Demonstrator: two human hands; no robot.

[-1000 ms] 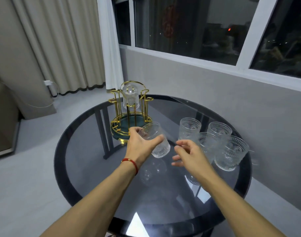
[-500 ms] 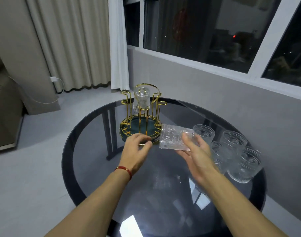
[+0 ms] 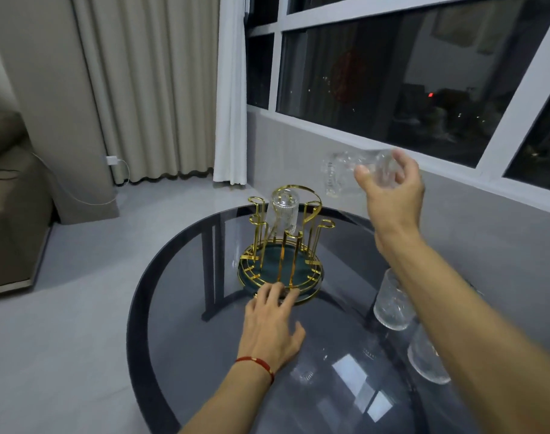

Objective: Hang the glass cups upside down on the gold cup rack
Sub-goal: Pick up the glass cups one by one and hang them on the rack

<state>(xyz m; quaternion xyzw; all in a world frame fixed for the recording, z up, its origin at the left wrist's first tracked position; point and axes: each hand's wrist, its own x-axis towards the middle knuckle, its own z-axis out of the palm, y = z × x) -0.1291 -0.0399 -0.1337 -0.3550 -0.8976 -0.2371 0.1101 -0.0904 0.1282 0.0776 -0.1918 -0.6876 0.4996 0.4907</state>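
Note:
The gold cup rack (image 3: pixel 281 245) with a dark green base stands on the round dark glass table (image 3: pixel 186 308). One glass cup (image 3: pixel 284 213) hangs upside down on a far peg. My right hand (image 3: pixel 392 195) is raised above and right of the rack, shut on a clear patterned glass cup (image 3: pixel 345 173) held tilted on its side, blurred by motion. My left hand (image 3: pixel 272 324) rests open on the table with its fingertips touching the rack's front rim. Two more glass cups (image 3: pixel 391 303) (image 3: pixel 424 358) stand to the right, partly hidden by my right forearm.
A grey wall with a dark window runs behind the table on the right. Beige and white curtains (image 3: pixel 161 89) hang at the back left, with a plugged-in charger cable (image 3: pixel 111 161) and a sofa edge (image 3: pixel 7 198) at the far left.
The cup passed from my left hand to my right, which lifted it up above the rack's right side. My left hand moved down to the rack's base.

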